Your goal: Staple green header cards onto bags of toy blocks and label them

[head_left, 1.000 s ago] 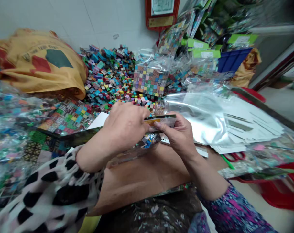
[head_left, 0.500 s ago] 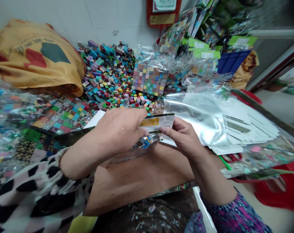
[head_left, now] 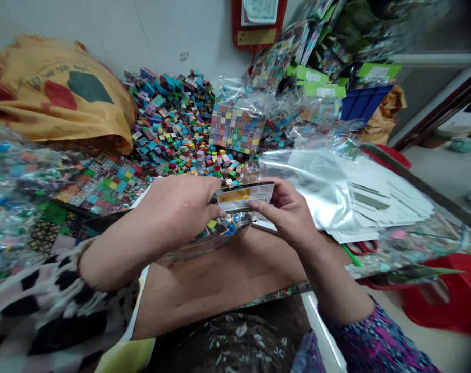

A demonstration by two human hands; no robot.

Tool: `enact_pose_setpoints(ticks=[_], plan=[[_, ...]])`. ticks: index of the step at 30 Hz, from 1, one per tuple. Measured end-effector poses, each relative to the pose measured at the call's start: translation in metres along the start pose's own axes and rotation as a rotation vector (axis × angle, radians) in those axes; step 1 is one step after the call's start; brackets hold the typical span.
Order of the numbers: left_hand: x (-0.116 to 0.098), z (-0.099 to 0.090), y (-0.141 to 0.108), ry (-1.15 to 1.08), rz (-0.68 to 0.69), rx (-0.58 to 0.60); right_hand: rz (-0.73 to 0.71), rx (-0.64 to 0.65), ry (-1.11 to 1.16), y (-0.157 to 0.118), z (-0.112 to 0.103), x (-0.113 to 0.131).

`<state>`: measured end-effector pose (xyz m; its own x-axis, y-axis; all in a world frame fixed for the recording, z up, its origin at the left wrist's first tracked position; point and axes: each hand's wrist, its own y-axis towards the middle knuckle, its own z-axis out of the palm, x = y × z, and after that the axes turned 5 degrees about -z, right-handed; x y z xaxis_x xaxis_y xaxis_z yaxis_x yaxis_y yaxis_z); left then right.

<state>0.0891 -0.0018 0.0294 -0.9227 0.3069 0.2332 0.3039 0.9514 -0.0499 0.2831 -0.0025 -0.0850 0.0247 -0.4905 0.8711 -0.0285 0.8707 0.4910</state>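
Observation:
A small printed card with a yellow band is held just above the brown work surface. My right hand pinches its right end, thumb in front and fingers behind. At the card's left end, my left hand is closed, thumb and forefinger together at the edge; its other fingers are hidden. Below the card hangs a clear plastic bag holding small blue, yellow and green pieces. Whether the card is fixed to the bag I cannot tell.
Behind the hands rises a heap of patterned cubes, with a bagged cube block beside it. A yellow sack stands left. White sheets, red scissors and a red stool are right.
My left hand has slid left along the card, so more of its left part shows. The right hand still pinches the right end. The whole view has shifted slightly.

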Motion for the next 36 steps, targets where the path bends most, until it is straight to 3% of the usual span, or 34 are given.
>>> enact_pose_setpoints(ticks=[4,7,9,12,16,19,23,25,28,32,36], plan=[[-0.002,-0.001,-0.003,-0.005,-0.006,0.009,-0.357,0.268,-0.642,0.018,-0.011,0.037],[-0.004,0.001,-0.004,-0.032,0.007,-0.012,-0.296,0.566,-0.933,0.035,-0.007,0.059],[-0.004,0.004,-0.004,-0.051,0.004,-0.050,-0.226,0.645,-1.040,0.041,-0.001,0.064],[-0.003,0.010,-0.005,-0.077,0.014,-0.121,-0.275,0.603,-1.163,0.041,0.005,0.060],[-0.002,0.012,-0.009,-0.117,0.034,-0.131,-0.464,0.557,-1.227,0.033,0.002,0.055],[-0.004,0.011,-0.014,-0.108,0.110,-0.146,-0.592,0.632,-1.298,0.033,0.001,0.066],[-0.005,0.004,-0.026,-0.066,0.127,-0.154,-0.495,0.811,-1.283,0.033,0.010,0.080],[-0.004,0.000,-0.032,-0.036,0.083,-0.117,-0.467,0.803,-1.296,0.027,0.013,0.080],[-0.003,-0.002,-0.044,0.039,0.048,-0.072,-0.544,0.751,-1.291,0.010,0.011,0.081],[-0.015,0.001,-0.066,0.099,0.263,-0.174,-0.587,0.689,-1.181,-0.022,-0.010,0.105],[-0.046,0.000,-0.082,-0.066,0.528,-0.422,-0.455,0.660,-1.118,-0.065,-0.061,0.143]])
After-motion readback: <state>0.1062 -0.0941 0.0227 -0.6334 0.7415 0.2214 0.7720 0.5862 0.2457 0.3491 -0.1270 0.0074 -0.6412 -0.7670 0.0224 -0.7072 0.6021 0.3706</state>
